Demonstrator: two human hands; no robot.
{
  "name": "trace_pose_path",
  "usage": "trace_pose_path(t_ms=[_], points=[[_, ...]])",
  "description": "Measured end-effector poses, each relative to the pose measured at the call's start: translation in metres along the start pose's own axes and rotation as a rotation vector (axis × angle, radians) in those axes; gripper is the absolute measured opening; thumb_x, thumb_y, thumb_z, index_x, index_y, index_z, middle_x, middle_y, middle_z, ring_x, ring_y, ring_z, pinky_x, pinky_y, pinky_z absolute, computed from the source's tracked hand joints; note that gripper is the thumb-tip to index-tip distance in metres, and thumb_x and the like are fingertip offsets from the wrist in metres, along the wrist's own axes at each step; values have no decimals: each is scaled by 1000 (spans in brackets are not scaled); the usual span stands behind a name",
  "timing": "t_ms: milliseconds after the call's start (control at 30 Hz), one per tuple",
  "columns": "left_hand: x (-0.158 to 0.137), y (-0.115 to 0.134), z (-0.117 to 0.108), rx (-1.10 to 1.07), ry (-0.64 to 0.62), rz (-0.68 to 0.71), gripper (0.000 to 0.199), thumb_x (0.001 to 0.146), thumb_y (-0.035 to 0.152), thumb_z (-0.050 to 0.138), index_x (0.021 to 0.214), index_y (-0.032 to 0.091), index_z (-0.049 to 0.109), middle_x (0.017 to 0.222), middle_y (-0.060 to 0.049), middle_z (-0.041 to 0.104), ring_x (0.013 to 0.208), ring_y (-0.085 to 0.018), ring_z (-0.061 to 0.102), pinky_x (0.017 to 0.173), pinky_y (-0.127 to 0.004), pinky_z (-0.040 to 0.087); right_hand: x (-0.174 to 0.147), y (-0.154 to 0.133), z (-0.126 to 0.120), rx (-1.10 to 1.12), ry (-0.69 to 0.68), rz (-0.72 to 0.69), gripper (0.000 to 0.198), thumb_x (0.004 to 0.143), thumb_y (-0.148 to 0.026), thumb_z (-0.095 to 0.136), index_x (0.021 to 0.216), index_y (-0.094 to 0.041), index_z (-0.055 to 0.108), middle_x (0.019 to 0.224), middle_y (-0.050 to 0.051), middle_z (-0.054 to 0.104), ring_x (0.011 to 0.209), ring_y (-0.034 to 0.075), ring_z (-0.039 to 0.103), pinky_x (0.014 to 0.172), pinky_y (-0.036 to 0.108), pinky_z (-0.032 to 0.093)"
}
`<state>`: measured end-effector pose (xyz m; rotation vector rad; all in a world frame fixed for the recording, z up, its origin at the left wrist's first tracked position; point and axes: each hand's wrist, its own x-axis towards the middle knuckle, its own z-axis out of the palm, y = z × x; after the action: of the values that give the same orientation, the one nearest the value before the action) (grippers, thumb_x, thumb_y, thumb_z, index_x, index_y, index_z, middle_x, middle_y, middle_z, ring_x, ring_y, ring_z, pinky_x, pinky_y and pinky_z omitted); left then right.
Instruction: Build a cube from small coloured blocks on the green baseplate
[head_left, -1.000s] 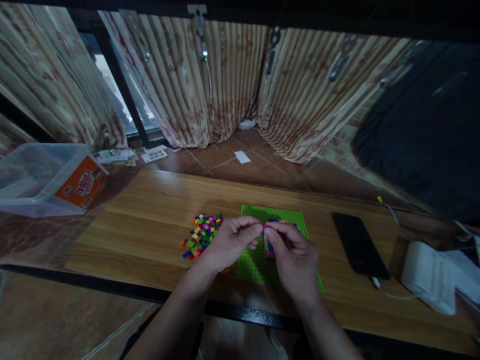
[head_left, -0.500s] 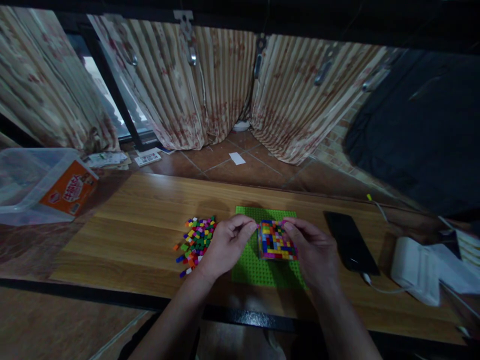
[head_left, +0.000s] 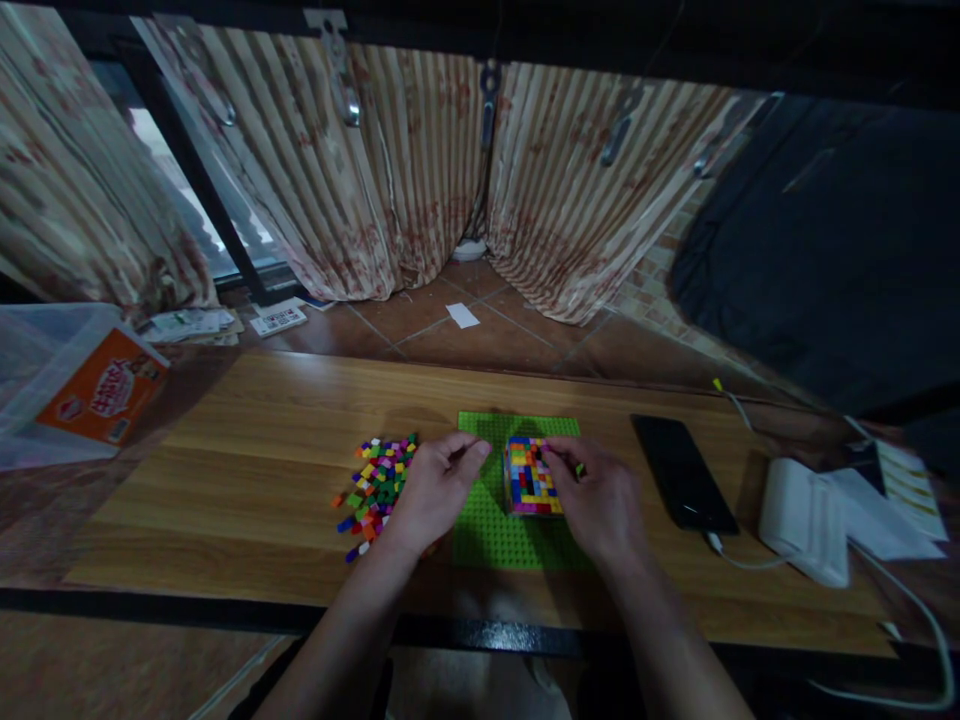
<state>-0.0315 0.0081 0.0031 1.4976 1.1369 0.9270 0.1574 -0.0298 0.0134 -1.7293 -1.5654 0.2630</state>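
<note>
A multicoloured block of toy building bricks (head_left: 529,485), roughly square from above, stands on a green studded baseplate (head_left: 480,540). My right hand (head_left: 600,495) reaches over the block's right side, hiding part of it. Its thumb and finger pinch a small brick, pinkish as far as I can see, at the block's top. To the left of the block, my left hand (head_left: 442,490) hovers above the baseplate, thumb and forefinger pressed together. Whatever lies between those fingertips is too small to make out. Loose small bricks (head_left: 382,480) of many colours are heaped beside my left hand, partly covered by it.
A black phone (head_left: 682,472) with a white cable lies right of the baseplate. Beyond it are a white device (head_left: 806,520) and papers (head_left: 892,515). A clear plastic tub (head_left: 45,345) with an orange label stands left of the wooden table (head_left: 225,470).
My left hand has drawn away from the block, leaving a wider gap; the pink piece at its fingertips no longer shows. My right fingers reach farther over the block. The whole view has shifted slightly.
</note>
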Motion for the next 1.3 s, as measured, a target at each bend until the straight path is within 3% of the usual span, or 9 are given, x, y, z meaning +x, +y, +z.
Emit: trace_pose_path(t_ms=[533,700,833,1000,1300], points=[[-2,-2,-4,58,0,41,35,92,42,52,69,16,58,61,3,46,61,-11,44,59,-24,32,0,2,3,87,-1,91,25,83,-41,63,88,-20,75,85,6,76,73,21,67,71,34,50],[-2,-3,-5,53,1,37,34,92,42,52,71,16,60,62,3,48,61,-12,45,59,-25,34,1,9,-4,125,77,169,34,82,-49,63,89,-18,75,82,8,75,67,20,65,65,33,50],[-3,-1,-4,53,0,30,33,91,42,53,72,16,61,61,3,49,60,-12,45,59,-25,33,7,12,0,104,131,153,40,85,-52,59,96,-16,74,92,11,74,79,23,66,74,37,51],[-3,1,-5,68,7,36,34,90,41,53,69,16,60,61,3,49,60,-12,45,59,-25,33,13,16,14,138,18,130,42,85,-52,58,102,-17,74,102,11,73,95,25,66,87,41,49],[-4,-1,-5,32,-12,35,33,91,41,53,72,16,61,63,3,49,60,-11,44,57,-24,32,17,12,14,254,-104,244,32,81,-47,62,85,-19,77,81,4,75,73,20,67,70,33,50]])
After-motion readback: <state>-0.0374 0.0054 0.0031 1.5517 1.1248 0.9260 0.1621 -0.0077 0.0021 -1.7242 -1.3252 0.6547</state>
